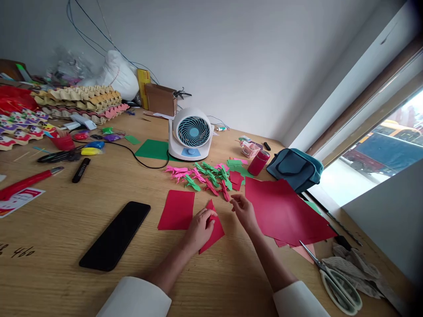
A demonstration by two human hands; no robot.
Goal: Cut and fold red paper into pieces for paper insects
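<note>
My left hand [200,228] is closed, fingers curled over a folded red paper piece [213,236] with pointed ends that lies on the table. A flat red paper rectangle [176,209] lies just left of that hand. My right hand [245,213] is bent, with thumb and forefinger slightly apart and nothing visible between them. Its fingertips are beside a folded red paper figure [225,191] at the near edge of a group of small folded figures. Pink folded figures [178,172] and green folded figures [211,171] make up the rest of that group.
Large red sheets [287,211] lie to the right, with scissors [333,281] and a grey cloth [353,268] nearer me. A black phone [115,235] lies left. Behind stand a white fan [191,134], a red bottle [258,163] and a blue bag [294,169].
</note>
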